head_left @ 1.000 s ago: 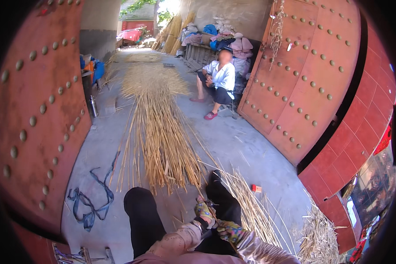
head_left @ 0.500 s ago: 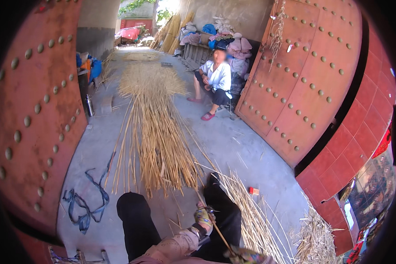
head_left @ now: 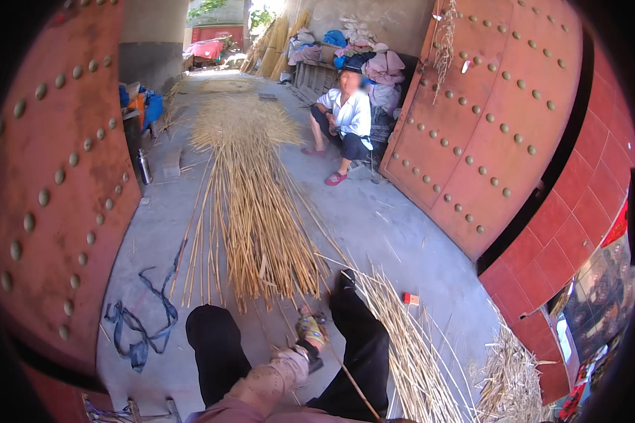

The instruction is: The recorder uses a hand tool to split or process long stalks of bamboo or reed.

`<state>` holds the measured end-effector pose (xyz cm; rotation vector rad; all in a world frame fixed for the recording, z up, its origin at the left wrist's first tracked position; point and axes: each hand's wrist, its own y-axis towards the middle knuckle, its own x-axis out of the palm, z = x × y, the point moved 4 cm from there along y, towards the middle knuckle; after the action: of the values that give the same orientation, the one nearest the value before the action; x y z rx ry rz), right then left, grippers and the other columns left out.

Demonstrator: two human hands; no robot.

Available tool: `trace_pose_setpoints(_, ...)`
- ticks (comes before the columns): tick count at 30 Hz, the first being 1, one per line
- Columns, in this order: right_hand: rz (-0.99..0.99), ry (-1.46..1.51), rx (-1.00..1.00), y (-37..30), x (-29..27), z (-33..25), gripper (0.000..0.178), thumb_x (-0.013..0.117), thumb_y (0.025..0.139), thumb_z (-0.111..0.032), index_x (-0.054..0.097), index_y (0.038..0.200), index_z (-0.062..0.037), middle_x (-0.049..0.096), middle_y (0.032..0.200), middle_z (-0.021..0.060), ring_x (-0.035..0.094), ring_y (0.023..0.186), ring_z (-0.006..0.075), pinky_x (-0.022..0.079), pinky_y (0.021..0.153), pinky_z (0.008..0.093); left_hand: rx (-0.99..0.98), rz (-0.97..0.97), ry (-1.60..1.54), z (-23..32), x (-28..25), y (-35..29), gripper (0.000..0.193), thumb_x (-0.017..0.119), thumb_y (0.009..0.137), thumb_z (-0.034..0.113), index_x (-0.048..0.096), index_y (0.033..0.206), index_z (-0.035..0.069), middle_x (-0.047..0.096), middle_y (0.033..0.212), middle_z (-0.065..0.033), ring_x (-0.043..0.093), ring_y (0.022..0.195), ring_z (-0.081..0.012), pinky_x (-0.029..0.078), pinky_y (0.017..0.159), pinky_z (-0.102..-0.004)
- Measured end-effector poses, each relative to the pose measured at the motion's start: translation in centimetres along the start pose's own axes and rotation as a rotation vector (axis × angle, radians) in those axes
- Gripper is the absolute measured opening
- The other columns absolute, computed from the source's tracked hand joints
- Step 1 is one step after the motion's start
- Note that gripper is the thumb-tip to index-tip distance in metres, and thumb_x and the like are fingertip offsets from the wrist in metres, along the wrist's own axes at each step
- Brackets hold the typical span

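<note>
My left hand, in a patterned yellow-green glove, is between my knees, past the near ends of the long pile. Its fingers are closed round a thin reed stalk, which slants down to the lower right. A dark band circles that wrist. My right hand is below the lower edge. Ahead lies a long pile of golden reed stalks, fanned toward me, with feathery heads at the far end. Paler stripped stalks lie beside my right leg.
A person sits low by the right door. On the floor at left lies a dark strap; a small red box is right of my foot. Shredded husks heap at lower right. A metal flask stands near the left door.
My left hand has moved slightly forward and left, its arm stretching out. My right hand, at the lower edge before, has dropped out of view. The seated person stays in place.
</note>
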<state>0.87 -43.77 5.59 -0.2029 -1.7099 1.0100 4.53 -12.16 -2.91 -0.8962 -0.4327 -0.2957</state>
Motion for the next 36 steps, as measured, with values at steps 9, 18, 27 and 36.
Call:
trace_pose_setpoints(9, -0.108, -0.318, -0.458, 7.7, 7.1, -11.3, 0.030, 0.040, 0.086, -0.026, 0.042, 0.100, 0.0001, 0.035, 0.055, -0.0027, 0.034, 0.045, 0.0070, 0.028, 0.037, 0.0185, 0.021, -0.113, 0.005, -0.6, 2.0, -3.9, 0.042, 0.043, 0.075, 0.057, 0.041, 0.056, 0.020, 0.040, 0.047, 0.0019, 0.043, 0.035, -0.0134, 0.033, 0.032, -0.0256)
trace_pose_setpoints(18, -0.051, -0.202, -0.022, -1.0, -0.6, -1.0, 0.035, 0.036, 0.087, -0.030, 0.044, 0.106, -0.0014, 0.036, 0.054, -0.0032, 0.032, 0.043, 0.0056, 0.028, 0.038, 0.0192, 0.296, 0.100, -0.389, 11.2, 0.2, -1.3, 0.043, 0.045, 0.072, 0.059, 0.044, 0.059, 0.018, 0.042, 0.048, 0.0035, 0.042, 0.040, -0.0102, 0.032, 0.035, -0.0236)
trace_pose_setpoints(27, -0.222, -0.336, -0.482, 7.6, 6.2, -10.7, 0.034, 0.039, 0.086, -0.029, 0.048, 0.097, 0.0019, 0.036, 0.056, -0.0022, 0.030, 0.042, 0.0046, 0.026, 0.038, 0.0184, 0.156, 0.012, -0.047, 2.0, 1.9, -6.5, 0.045, 0.044, 0.073, 0.060, 0.046, 0.067, 0.015, 0.043, 0.055, 0.0027, 0.040, 0.042, -0.0110, 0.032, 0.037, -0.0235)
trace_pose_setpoints(36, -0.024, -0.173, 0.035, 1.4, 2.7, -1.2, 0.032, 0.039, 0.087, -0.024, 0.045, 0.103, 0.0032, 0.037, 0.055, -0.0015, 0.034, 0.042, 0.0046, 0.028, 0.036, 0.0176, 0.246, 0.106, -0.316, 9.7, -2.9, 2.2, 0.041, 0.045, 0.073, 0.058, 0.048, 0.063, 0.018, 0.041, 0.047, 0.0029, 0.038, 0.036, -0.0096, 0.028, 0.033, -0.0233)
